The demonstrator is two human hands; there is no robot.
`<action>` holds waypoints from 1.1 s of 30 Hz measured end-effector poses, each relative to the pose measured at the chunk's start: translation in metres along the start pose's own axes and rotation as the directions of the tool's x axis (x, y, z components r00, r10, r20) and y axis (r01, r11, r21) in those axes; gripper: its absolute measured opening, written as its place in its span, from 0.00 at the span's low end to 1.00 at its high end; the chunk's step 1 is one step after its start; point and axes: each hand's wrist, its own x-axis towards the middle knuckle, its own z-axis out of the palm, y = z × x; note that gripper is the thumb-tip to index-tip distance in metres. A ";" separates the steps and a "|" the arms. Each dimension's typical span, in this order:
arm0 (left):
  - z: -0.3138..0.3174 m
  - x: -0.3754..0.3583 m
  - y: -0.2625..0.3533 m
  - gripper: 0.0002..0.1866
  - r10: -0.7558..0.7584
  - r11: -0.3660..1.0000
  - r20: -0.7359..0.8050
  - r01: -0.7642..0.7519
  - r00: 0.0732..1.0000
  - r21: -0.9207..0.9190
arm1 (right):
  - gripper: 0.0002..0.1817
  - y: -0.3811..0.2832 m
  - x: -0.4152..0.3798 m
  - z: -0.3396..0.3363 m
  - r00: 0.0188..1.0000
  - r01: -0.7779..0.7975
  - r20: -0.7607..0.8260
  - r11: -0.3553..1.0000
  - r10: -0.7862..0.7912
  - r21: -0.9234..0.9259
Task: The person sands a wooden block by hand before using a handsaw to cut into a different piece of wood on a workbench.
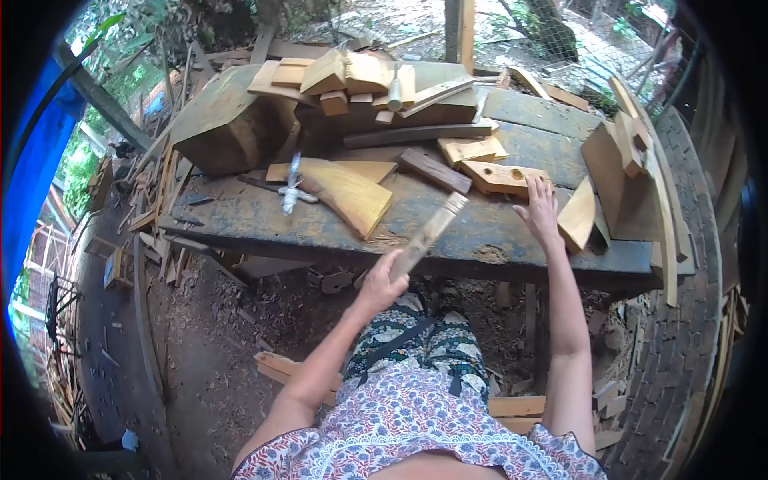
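My left hand [385, 282] is closed round the lower end of a flat wooden strip [433, 230], which slants up and to the right over the workbench's front edge. At the right end of a wooden block with two round holes [506, 178], my right hand [539, 210] grips with its fingers over the wood and the thumb apart. A dark wood piece [436, 170] lies just left of that block. A pale wedge of wood [578, 214] is close to the right of my right hand. Left of the strip rests a curved yellowish wood piece [346, 194].
The worn workbench [480, 232] spans the view. Stacked offcuts [344, 74] and a large log block [232, 128] stand at its back left. A metal clamp-like tool [292, 192] lies at left. Long boards [652, 184] lean at right. Scrap wood covers the ground.
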 end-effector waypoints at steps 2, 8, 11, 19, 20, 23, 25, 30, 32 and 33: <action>-0.008 -0.018 0.016 0.30 -0.036 0.999 0.048 0.036 0.998 -0.006 | 0.51 -0.006 0.040 0.010 0.988 0.085 0.129 0.995 -0.090 0.044; -0.068 -0.042 0.019 0.30 -0.063 0.998 0.003 0.063 0.998 0.003 | 0.50 -0.020 0.089 -0.017 0.897 0.249 0.394 0.966 -0.202 -0.073; -0.099 -0.044 0.010 0.29 -0.058 0.997 -0.235 0.043 0.970 -0.070 | 0.48 -0.029 0.069 -0.028 0.910 0.287 0.344 0.951 -0.233 -0.114; -0.118 -0.019 0.013 0.29 -0.056 0.979 -0.477 -0.045 0.877 -0.199 | 0.42 -0.104 -0.006 -0.071 0.998 0.062 -0.035 0.994 -0.059 0.092; -0.112 -0.016 0.019 0.30 -0.090 0.959 -0.438 -0.041 0.894 -0.282 | 0.41 -0.120 -0.015 -0.072 0.997 0.078 0.004 0.989 -0.080 0.128; -0.091 -0.009 0.025 0.31 -0.084 0.971 -0.316 0.006 0.945 -0.240 | 0.40 -0.168 -0.038 -0.063 0.963 0.226 0.133 0.972 -0.233 0.065; -0.077 -0.007 0.026 0.31 -0.045 0.984 -0.281 -0.006 0.959 -0.179 | 0.38 -0.179 -0.036 -0.034 0.935 0.303 0.140 0.939 -0.326 0.161; -0.093 -0.001 0.014 0.34 0.078 0.988 -0.408 -0.017 0.910 0.151 | 0.35 -0.184 0.006 -0.025 0.972 0.183 0.145 0.982 -0.188 0.046; -0.129 0.015 -0.016 0.32 -0.023 0.953 -0.426 0.149 0.904 0.265 | 0.34 -0.183 -0.002 -0.029 0.925 0.369 -0.079 0.928 -0.372 -0.056; -0.142 0.025 -0.041 0.26 0.029 0.922 -0.535 0.184 0.845 0.341 | 0.30 -0.192 -0.009 -0.043 0.939 0.343 -0.017 0.938 -0.343 0.052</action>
